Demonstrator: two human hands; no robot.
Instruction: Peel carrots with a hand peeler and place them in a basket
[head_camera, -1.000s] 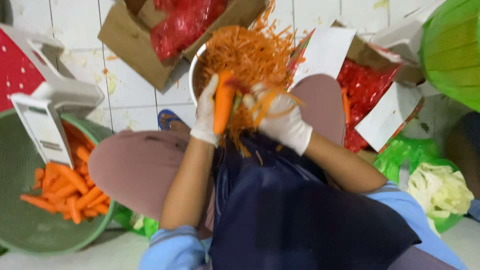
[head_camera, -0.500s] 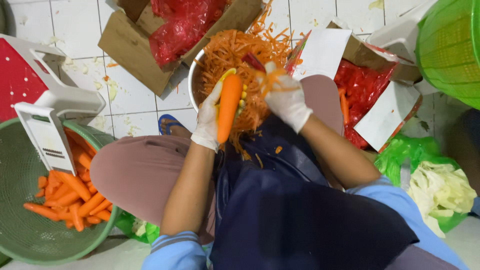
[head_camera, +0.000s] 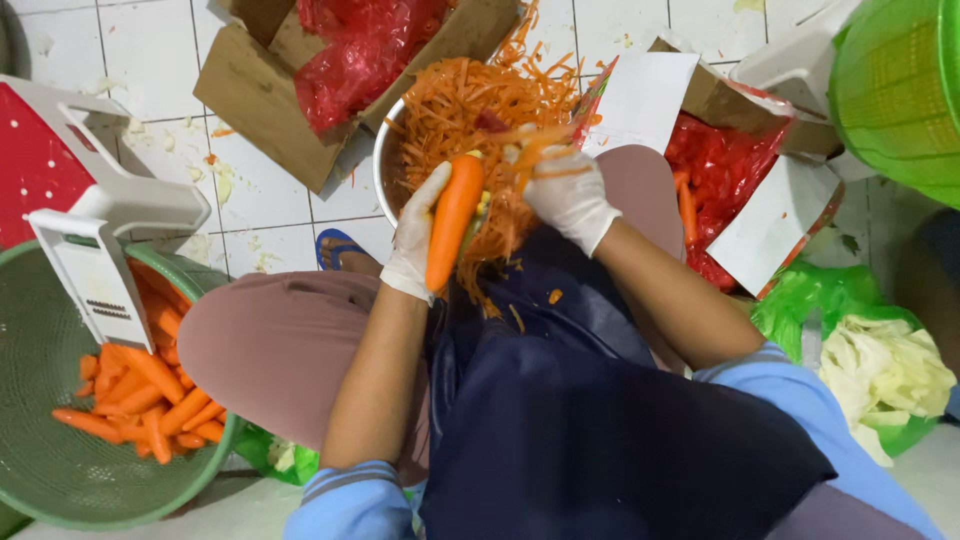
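Head cam, looking down on seated person, dark apron over lap; both hands in white gloves.

L hand (head_camera: 418, 235): closed round the lower half of a whole carrot (head_camera: 453, 218); fingers wrapped on the near side, thumb side not resolved; grip looks firm.

Carrot: long axis near upright in frame, slightly tilted; thick end away from the body toward the metal bowl (head_camera: 384, 160), thin end down toward the wrist; sits just left of R hand, close to it, above the lap and at the bowl's near rim.

R hand (head_camera: 568, 195): fingers curled shut over a small tool; tool itself mostly hidden by orange shreds, type not clear (peeler/shredder, cannot tell); lies right of the carrot's upper end, so R is the nearer hand to the thick end, L to the thin end.

Bowl heaped w/ carrot shreds (head_camera: 470, 100); some strands hang over R glove and drop toward apron.

Surroundings: green basket (head_camera: 60, 470) at left w/ cut carrot pieces; white slicer board (head_camera: 90, 280) leaning on its rim; cardboard boxes w/ red plastic bags (head_camera: 350, 50) beyond the bowl; cabbage (head_camera: 880, 370) in green bag at right; tiled floor.
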